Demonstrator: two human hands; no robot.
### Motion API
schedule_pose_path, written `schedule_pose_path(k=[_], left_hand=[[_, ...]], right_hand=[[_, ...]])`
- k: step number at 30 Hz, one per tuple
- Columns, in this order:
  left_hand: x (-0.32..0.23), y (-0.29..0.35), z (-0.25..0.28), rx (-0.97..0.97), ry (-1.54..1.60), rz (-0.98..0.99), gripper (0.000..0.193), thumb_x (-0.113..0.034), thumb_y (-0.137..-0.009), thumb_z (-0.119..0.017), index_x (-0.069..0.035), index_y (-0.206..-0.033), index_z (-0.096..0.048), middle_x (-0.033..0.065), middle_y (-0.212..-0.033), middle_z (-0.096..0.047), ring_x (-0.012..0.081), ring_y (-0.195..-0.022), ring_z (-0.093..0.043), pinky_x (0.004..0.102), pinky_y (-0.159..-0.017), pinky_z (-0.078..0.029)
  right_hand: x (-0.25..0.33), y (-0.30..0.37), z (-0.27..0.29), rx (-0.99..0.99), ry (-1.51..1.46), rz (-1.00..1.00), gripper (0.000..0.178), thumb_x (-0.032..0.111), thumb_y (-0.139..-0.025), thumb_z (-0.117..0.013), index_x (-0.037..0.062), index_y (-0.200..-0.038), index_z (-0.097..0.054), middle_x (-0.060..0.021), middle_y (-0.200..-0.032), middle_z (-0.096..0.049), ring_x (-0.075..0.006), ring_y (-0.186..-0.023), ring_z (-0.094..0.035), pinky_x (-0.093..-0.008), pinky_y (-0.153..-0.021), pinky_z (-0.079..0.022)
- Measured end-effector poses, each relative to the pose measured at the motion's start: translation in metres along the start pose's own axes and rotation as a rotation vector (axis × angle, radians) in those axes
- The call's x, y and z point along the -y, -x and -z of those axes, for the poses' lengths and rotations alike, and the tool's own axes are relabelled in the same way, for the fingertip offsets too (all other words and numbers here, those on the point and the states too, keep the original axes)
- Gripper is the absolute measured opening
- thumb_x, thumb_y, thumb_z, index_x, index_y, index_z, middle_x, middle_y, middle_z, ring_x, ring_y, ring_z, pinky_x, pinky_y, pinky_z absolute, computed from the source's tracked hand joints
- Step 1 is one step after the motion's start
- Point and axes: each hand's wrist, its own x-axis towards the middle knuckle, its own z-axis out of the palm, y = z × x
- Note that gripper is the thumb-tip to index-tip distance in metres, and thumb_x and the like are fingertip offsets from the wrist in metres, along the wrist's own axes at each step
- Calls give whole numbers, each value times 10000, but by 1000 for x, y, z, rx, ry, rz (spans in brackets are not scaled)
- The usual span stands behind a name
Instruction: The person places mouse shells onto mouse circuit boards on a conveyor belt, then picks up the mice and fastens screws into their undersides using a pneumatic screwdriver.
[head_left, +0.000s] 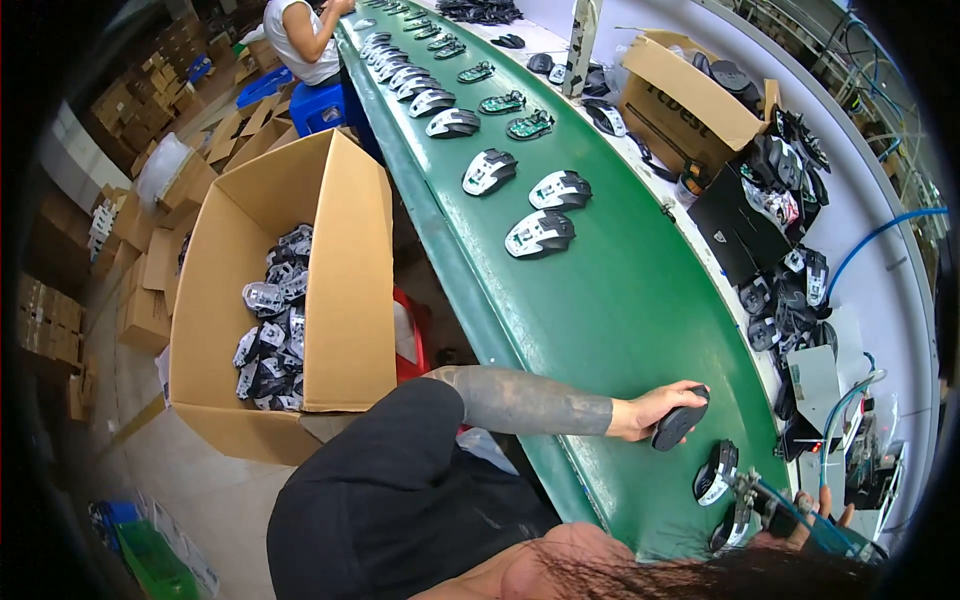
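Note:
My left hand (650,412) is closed around a black computer mouse (680,424), held over the green conveyor belt with its dark flat side showing. To the right of it, a black-and-white mouse shell (714,474) lies on the belt. Another partly assembled mouse (732,524) sits closer to me, partly covered. My right hand (826,506) shows only in part at the lower right, behind a metal fixture with blue hoses (790,503). A couple of its fingers point upward; its palm and anything in it are hidden.
Rows of mouse shells (490,172) and green circuit assemblies (530,125) line the belt (640,300) ahead. A large carton (350,290) of mouse parts stands left. Boxes and loose parts (790,320) crowd the right ledge. A person (308,42) sits at the far left.

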Motion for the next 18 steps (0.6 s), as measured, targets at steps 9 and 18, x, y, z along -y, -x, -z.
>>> schedule_pose_path(k=[9,18], left_hand=[[-13,1,7,15,19,-38,468,-264,-895,-550,-100,-1314,-424,133,-1178,-535,256,-920,-619,414,-771,-552],[-1,-4,4,171,89,68,455,-270,-917,-474,-80,-1324,-401,168,-1236,-508,293,-959,-610,428,-810,-549]], right_hand=[[18,10,-106,-153,-605,403,692,-81,-790,-562,83,-1383,-244,-221,-965,-619,-207,-602,-607,-350,-544,-545],[15,5,-84,-189,-644,469,629,-41,-836,-527,104,-1380,-244,-177,-965,-634,-121,-636,-577,-333,-603,-521]])
